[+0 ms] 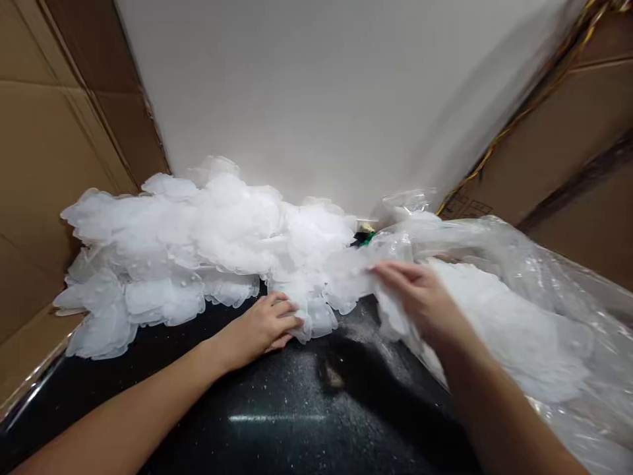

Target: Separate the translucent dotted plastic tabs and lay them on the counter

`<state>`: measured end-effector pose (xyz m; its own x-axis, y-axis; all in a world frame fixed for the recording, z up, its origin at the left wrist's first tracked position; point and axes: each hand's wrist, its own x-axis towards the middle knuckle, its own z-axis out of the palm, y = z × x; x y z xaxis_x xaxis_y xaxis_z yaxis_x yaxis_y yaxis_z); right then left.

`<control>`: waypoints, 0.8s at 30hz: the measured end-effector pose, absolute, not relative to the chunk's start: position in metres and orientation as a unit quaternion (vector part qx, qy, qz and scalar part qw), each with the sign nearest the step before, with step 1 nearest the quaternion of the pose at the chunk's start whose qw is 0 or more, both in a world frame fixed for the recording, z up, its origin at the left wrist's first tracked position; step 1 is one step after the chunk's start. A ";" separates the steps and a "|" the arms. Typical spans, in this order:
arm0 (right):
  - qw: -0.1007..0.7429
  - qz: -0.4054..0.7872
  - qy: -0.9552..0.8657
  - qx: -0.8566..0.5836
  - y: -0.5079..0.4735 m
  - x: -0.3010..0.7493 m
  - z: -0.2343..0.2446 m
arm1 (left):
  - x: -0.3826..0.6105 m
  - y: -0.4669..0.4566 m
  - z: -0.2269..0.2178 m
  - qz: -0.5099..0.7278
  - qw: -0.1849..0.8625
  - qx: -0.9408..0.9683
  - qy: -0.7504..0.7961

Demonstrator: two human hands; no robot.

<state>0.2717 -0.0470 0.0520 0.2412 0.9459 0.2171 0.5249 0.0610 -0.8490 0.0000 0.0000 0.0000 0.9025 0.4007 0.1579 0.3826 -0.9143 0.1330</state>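
Note:
A big heap of thin, translucent white plastic pieces [198,224] with rounded, wavy edges lies on a black table [247,402]. At the heap's front edge, my left hand [274,323] rests on the table with its fingers curled against a few white pieces. My right hand [410,284], slightly blurred, pinches a translucent white plastic piece [349,274] by its right edge, over the heap's right end. Just beyond that hand, a clear plastic bag [534,270] lies open with many stacked white pieces [514,330] inside.
Cardboard boxes stand on the left [54,152] and right [558,138]. A pale wall [306,99] rises behind the heap. Between heap and bag sits a small green and black item [364,237]. White specks dot the table.

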 end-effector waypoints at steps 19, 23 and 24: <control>0.211 0.123 -0.749 -0.616 -0.029 0.258 0.029 | -0.007 -0.011 0.032 0.046 0.075 0.926 0.367; 0.202 0.204 -0.762 -0.581 -0.021 0.227 0.004 | -0.009 -0.011 0.032 0.053 0.092 0.907 0.408; 0.216 0.230 -0.749 -0.583 -0.021 0.225 0.000 | -0.010 -0.010 0.031 0.067 0.094 0.902 0.417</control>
